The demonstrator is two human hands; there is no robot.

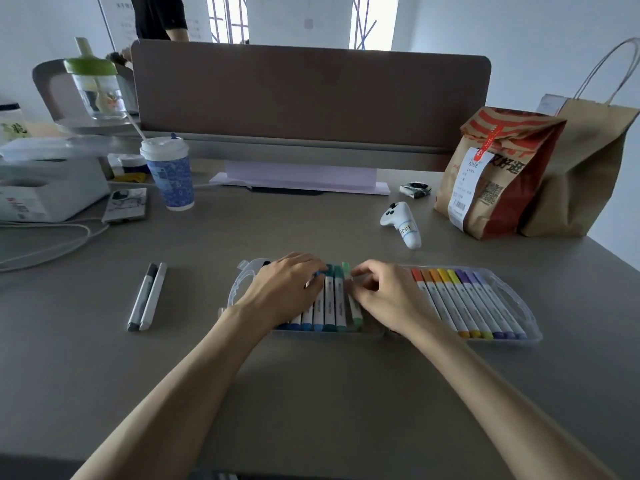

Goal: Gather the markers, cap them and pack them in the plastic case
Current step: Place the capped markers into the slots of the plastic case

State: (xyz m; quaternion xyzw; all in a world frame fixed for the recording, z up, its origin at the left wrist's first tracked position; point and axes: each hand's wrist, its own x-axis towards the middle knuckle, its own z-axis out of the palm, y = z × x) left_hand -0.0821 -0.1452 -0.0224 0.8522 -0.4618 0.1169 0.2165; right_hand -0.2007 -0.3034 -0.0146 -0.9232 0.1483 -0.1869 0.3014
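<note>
I see white-barrelled markers (460, 299) capped blue through green, then orange, yellow, purple — clear case (524, 304), grey worktop (311, 382), blue-patterned cup (172, 180) left, red-striped brown bag (498, 168) right.

A clear plastic case (524, 308) lies on the grey table (311, 393), white-barrelled markers (460, 299) rowed inside. Two loose grey-capped markers (147, 296) lie to its left, a white game controller (401, 223) behind it, and brown paper bags (502, 174) farther right.
</note>
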